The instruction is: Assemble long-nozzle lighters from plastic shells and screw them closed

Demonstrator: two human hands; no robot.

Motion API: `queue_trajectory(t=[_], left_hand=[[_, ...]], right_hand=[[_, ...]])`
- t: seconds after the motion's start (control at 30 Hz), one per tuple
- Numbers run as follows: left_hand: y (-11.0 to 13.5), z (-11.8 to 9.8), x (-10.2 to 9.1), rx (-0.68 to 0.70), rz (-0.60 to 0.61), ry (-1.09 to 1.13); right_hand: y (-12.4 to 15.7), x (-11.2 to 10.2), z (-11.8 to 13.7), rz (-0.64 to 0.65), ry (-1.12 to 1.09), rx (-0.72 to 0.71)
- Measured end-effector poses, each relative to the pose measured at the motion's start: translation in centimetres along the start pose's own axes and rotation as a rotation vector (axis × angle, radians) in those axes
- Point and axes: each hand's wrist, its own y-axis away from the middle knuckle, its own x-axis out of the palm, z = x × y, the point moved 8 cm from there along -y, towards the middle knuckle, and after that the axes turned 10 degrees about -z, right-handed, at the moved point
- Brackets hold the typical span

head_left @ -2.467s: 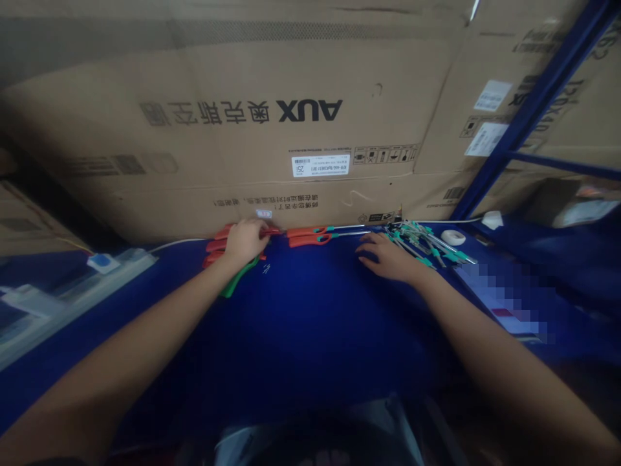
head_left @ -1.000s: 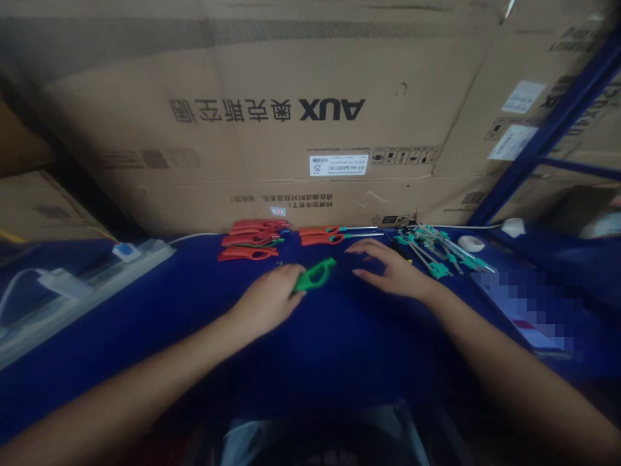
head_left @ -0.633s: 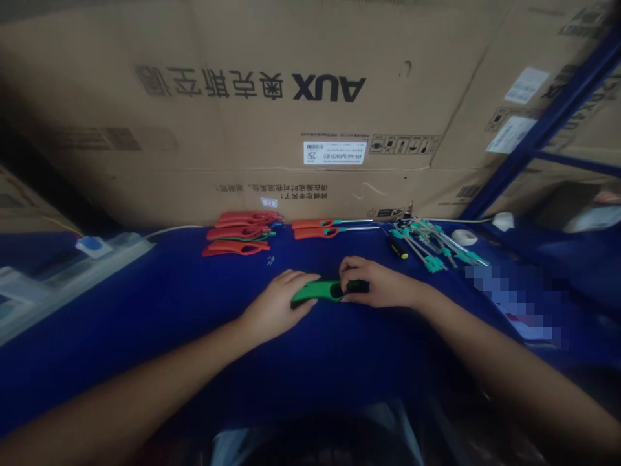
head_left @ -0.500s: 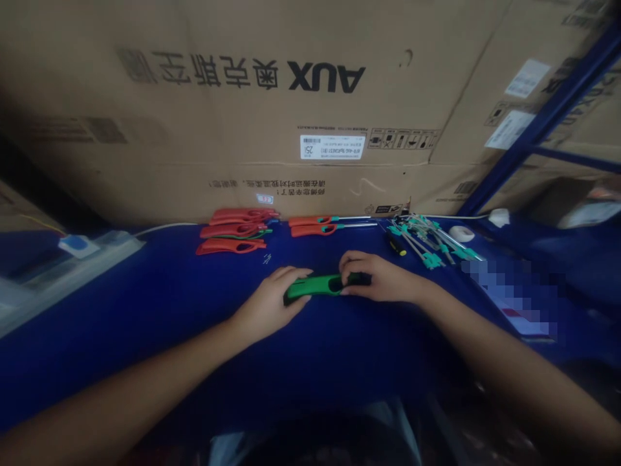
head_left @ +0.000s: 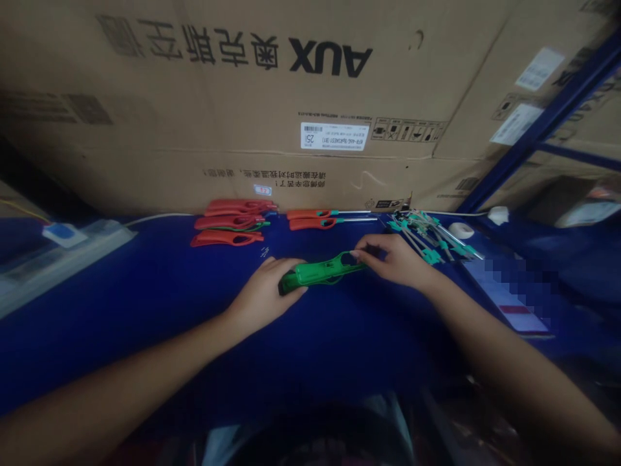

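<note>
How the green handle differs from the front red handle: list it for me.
Colour: the green handle is green, the front red handle red.
Support: the green handle is held between the left hand and right hand; the front red handle lies on the blue table, untouched.
Shared: both are elongated, with a loop-like opening.

2 hands point(head_left: 262, 291), 1 held green handle point(head_left: 317, 272), 2 orange lighters point(head_left: 308, 224), 1 white roll point(head_left: 464, 234), overlapped red handles point(head_left: 213, 223) uncountable
</note>
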Motion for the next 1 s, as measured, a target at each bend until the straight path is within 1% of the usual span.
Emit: queue_trajectory(t=[0.07, 0.13, 0.23, 0.33, 0.4, 0.47, 0.53, 0.63, 0.7, 0.8, 0.9, 1.0], left_hand=[[0.0, 0.2, 0.1, -0.027, 0.008, 0.024], [0.1, 0.5, 0.2, -0.056, 0.003, 0.061], [0.1, 0.6, 0.3, -0.074, -0.008, 0.089], [0.0, 0.3, 0.1, -0.076, -0.02, 0.098], [0.0, -0.5, -0.4, -0.038, -0.04, 0.079], [0.0, -1.9, -0.9, 0.058, -0.044, 0.015], [0.2, -3.5, -0.9, 0.161, 0.023, -0.072], [0.8, -4.6, -0.7, 0.206, 0.096, -0.133], [1.1, -4.6, -0.4, 0.202, 0.134, -0.16], [1.2, -4.0, -0.1, 0.17, 0.158, -0.167], [1.0, -3.2, 0.2, 0.146, 0.154, -0.116], [0.5, -2.5, 0.1, 0.147, 0.123, -0.035]], right_hand=[[0.3, 0.3, -0.3, 0.102, 0.009, 0.042], [0.8, 1.1, -0.1, 0.235, -0.002, 0.049], [1.6, 2.6, 0.6, 0.395, 0.009, -0.011], [2.0, 3.7, 1.1, 0.475, 0.079, -0.075], [2.0, 3.9, 1.1, 0.481, 0.131, -0.094], [1.7, 3.7, 1.1, 0.432, 0.167, -0.119], [1.5, 3.2, 1.3, 0.362, 0.166, -0.151], [1.5, 3.1, 1.6, 0.318, 0.114, -0.172], [1.6, 3.3, 1.6, 0.325, 0.095, -0.17], [1.7, 3.8, 1.7, 0.341, 0.079, -0.177], [1.7, 3.9, 1.9, 0.346, 0.061, -0.188], [1.7, 3.7, 2.0, 0.336, 0.07, -0.199]])
